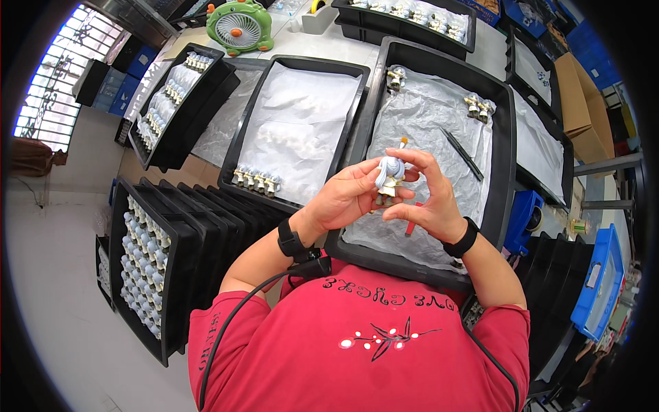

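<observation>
Between my hands, above the right-hand black tray [506, 172], is a small figurine [390, 175] with pale blue-grey hair, a white and yellowish outfit and dark feet. My left hand [343, 199] pinches it from the left side. The index finger of my right hand [436, 206] touches the top of its head, with the thumb lower down by its feet. A small orange-tipped thing [403, 141] shows just past the head; its kind is unclear. Under my right hand lies a red object [413, 221], partly hidden. A black pen-like tool [461, 154] rests on the tray's crumpled white paper.
Figurines [478, 108] stand in the tray's far corners. The tray at left [353, 117] holds a row of figurines [256, 180]. Stacked black trays [178, 261] full of figurines stand lower left. A green fan [237, 29], a cardboard box [582, 106] and a blue bin [598, 281] surround the table.
</observation>
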Demonstrator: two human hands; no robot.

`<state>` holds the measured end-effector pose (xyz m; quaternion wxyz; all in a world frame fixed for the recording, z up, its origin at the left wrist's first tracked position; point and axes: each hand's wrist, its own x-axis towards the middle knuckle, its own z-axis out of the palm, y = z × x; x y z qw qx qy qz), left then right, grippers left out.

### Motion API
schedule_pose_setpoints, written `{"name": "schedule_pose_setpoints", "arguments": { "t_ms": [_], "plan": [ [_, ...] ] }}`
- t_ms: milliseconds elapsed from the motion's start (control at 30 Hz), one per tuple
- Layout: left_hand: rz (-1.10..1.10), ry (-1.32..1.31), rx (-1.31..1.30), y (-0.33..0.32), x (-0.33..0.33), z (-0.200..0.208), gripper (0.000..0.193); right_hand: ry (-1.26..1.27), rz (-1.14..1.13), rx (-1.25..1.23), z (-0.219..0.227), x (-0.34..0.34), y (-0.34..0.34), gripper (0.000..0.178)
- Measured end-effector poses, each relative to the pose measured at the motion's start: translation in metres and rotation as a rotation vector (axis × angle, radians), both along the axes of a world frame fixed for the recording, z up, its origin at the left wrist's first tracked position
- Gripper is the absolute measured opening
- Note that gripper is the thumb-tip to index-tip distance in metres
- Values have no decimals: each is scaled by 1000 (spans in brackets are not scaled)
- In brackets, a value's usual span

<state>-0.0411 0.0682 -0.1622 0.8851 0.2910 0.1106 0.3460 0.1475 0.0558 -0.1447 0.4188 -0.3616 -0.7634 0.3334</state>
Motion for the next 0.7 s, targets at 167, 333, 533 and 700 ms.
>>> {"name": "schedule_pose_setpoints", "arguments": {
  "t_ms": [167,333,533,700],
  "plan": [
    [16,-3,2,0,0,-1,57,-3,13,-21,2,0,1,81],
    [3,3,28,0,-1,-2,48,-4,28,-46,1,2,1,81],
    [14,20,8,-1,-2,-2,50,-19,46,-46,-1,2,1,81],
    [100,90,39,-3,-10,1,48,65,80,-74,1,0,4,65]
  ]
}}
